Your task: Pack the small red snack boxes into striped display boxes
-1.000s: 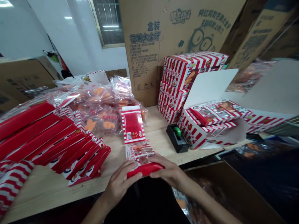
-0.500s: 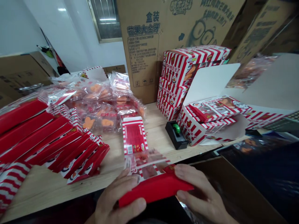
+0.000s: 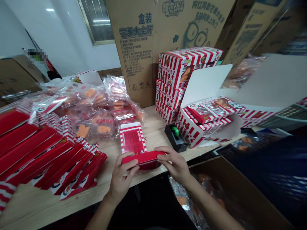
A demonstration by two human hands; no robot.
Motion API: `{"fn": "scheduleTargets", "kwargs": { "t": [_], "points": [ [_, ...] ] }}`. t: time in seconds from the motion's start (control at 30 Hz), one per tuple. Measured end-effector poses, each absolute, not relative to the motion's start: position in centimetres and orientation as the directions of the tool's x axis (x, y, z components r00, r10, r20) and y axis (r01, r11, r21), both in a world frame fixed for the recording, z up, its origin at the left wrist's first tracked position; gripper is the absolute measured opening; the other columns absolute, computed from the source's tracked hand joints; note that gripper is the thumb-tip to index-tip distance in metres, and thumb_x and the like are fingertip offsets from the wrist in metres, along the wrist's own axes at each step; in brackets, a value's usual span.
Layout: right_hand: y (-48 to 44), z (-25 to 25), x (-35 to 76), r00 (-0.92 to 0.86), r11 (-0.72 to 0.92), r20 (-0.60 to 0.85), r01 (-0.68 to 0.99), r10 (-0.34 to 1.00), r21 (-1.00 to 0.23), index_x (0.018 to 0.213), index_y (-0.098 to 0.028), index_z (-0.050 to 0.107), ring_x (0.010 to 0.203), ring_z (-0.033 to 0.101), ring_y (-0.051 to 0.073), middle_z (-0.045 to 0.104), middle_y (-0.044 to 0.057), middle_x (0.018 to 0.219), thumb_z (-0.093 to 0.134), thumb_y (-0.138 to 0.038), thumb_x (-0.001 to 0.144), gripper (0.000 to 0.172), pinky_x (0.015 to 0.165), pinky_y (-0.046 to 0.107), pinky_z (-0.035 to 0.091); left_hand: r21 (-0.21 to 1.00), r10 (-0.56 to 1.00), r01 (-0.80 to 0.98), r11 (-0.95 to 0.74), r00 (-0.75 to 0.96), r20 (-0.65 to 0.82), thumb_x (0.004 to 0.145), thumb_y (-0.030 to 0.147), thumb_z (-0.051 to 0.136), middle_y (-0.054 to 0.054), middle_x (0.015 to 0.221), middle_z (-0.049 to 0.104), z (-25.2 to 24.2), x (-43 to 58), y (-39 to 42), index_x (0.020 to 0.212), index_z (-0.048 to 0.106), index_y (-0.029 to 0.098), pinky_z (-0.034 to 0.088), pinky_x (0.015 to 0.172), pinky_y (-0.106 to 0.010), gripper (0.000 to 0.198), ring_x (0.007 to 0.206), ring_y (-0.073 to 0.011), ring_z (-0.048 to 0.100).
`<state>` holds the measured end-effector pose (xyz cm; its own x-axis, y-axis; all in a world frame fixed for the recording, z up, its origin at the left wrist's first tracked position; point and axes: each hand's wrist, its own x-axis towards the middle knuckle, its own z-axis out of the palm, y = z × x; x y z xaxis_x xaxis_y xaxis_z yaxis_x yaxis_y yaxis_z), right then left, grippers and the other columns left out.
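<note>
Right now, a tall cardboard carton (image 3: 148,54) stands at the back of the wooden table (image 3: 31,207), with red-and-white striped boxes (image 3: 170,76) stacked beside it. Clear packets of orange sweets (image 3: 96,108) lie mid-table, and a tape dispenser (image 3: 176,139) sits near the back. By the front edge, the left hand (image 3: 123,179) and right hand (image 3: 172,163) grasp opposite ends of a red folding box (image 3: 141,159).
</note>
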<state>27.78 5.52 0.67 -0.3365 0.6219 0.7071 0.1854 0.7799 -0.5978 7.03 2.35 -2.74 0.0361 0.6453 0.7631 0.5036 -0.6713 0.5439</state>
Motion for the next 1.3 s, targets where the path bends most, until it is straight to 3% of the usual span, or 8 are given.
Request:
{"fn": "scheduleTargets", "kwargs": {
  "t": [0.13, 0.3, 0.5, 0.7, 1.03, 1.17, 1.23, 1.3],
  "points": [
    [6.4, -0.2, 29.9, -0.321, 0.646, 0.570, 0.225, 0.756, -0.730, 0.100, -0.024, 0.061, 0.106, 0.054, 0.019, 0.056, 0.008, 0.117, 0.052, -0.022, 0.085, 0.017, 0.089, 0.036, 0.045, 0.548, 0.636, 0.510, -0.664, -0.001, 0.772, 0.079, 0.010, 0.056, -0.003, 0.101, 0.055, -2.8, 7.5, 2.4, 0.096, 0.056, 0.023, 0.049, 0.077, -0.027, 0.021, 0.095, -0.0142, 0.056],
    [9.5, -3.8, 35.8, 0.342, 0.191, 0.399, 0.505, 0.851, -0.842, 0.086, -0.018, 0.065, 0.094, 0.054, 0.024, 0.059, 0.011, 0.096, 0.055, -0.040, 0.077, 0.026, 0.087, 0.043, 0.042, 0.567, 0.635, 0.520, -0.638, -0.062, 0.770, 0.080, 0.012, 0.055, -0.003, 0.100, 0.054, -2.9, 8.1, 1.9, 0.095, 0.057, 0.021, 0.047, 0.077, -0.024, 0.018, 0.094, -0.0132, 0.056],
    [12.7, -5.9, 38.1, 0.293, 0.010, 0.118, 0.346, 0.949, -0.938, 0.059, -0.016, 0.062, 0.045, 0.053, 0.016, 0.058, 0.002, 0.053, 0.062, -0.047, 0.064, 0.032, 0.044, 0.029, 0.046, 0.527, 0.601, 0.542, -0.655, -0.049, 0.798, 0.080, 0.012, 0.055, -0.003, 0.101, 0.055, -2.9, 8.4, 1.8, 0.096, 0.056, 0.020, 0.044, 0.080, -0.024, 0.018, 0.098, -0.0131, 0.054],
    [10.6, -8.1, 37.5, 0.369, 0.010, 0.062, 0.140, 0.927, -0.990, 0.071, -0.015, 0.065, 0.064, 0.062, 0.018, 0.066, 0.008, 0.076, 0.057, -0.061, 0.061, 0.048, 0.061, 0.031, 0.051, 0.519, 0.609, 0.586, -0.622, -0.055, 0.791, 0.081, 0.013, 0.055, -0.003, 0.097, 0.055, -2.9, 8.4, 1.9, 0.096, 0.056, 0.020, 0.044, 0.081, -0.026, 0.016, 0.098, -0.0142, 0.054],
    [9.7, -8.9, 37.3, 0.479, -0.035, 0.013, 0.091, 0.878, -0.995, 0.047, -0.017, 0.055, 0.047, 0.054, 0.017, 0.056, 0.004, 0.049, 0.066, -0.051, 0.054, 0.037, 0.048, 0.029, 0.045, 0.515, 0.652, 0.609, -0.604, 0.006, 0.758, 0.081, 0.016, 0.055, -0.004, 0.096, 0.059, -0.7, 8.3, 2.0, 0.089, 0.057, 0.018, 0.049, 0.079, -0.029, 0.008, 0.092, -0.0149, 0.058],
    [5.5, -5.0, 34.0, 0.436, 0.008, 0.034, 0.061, 0.899, -0.998, 0.064, -0.014, 0.061, 0.036, 0.041, 0.009, 0.052, -0.001, 0.049, 0.062, -0.050, 0.063, 0.036, 0.036, 0.022, 0.032, 0.526, 0.675, 0.604, -0.598, 0.026, 0.737, 0.082, 0.017, 0.055, -0.006, 0.101, 0.059, -0.6, 8.3, 1.8, 0.091, 0.057, 0.018, 0.048, 0.082, -0.029, 0.009, 0.094, -0.0150, 0.058],
    [3.0, -1.9, 30.8, 0.360, 0.061, 0.071, 0.039, 0.930, -0.997, 0.087, -0.015, 0.064, 0.037, 0.040, 0.006, 0.056, -0.002, 0.060, 0.060, -0.046, 0.070, 0.036, 0.037, 0.020, 0.031, 0.518, 0.672, 0.601, -0.609, 0.043, 0.740, 0.082, 0.017, 0.054, -0.006, 0.101, 0.060, -0.6, 8.3, 1.7, 0.091, 0.056, 0.018, 0.048, 0.082, -0.030, 0.009, 0.094, -0.0151, 0.058],
    [1.2, 1.1, 27.3, 0.137, 0.142, 0.132, -0.062, 0.982, -0.988, 0.122, -0.019, 0.048, 0.038, 0.042, 0.006, 0.057, -0.004, 0.061, 0.056, -0.039, 0.078, 0.048, 0.038, 0.018, 0.034, 0.503, 0.665, 0.611, -0.611, 0.051, 0.745, 0.082, 0.017, 0.054, -0.005, 0.099, 0.061, -0.5, 8.3, 1.8, 0.089, 0.056, 0.018, 0.048, 0.081, -0.029, 0.007, 0.093, -0.0152, 0.058]
  ]
}}
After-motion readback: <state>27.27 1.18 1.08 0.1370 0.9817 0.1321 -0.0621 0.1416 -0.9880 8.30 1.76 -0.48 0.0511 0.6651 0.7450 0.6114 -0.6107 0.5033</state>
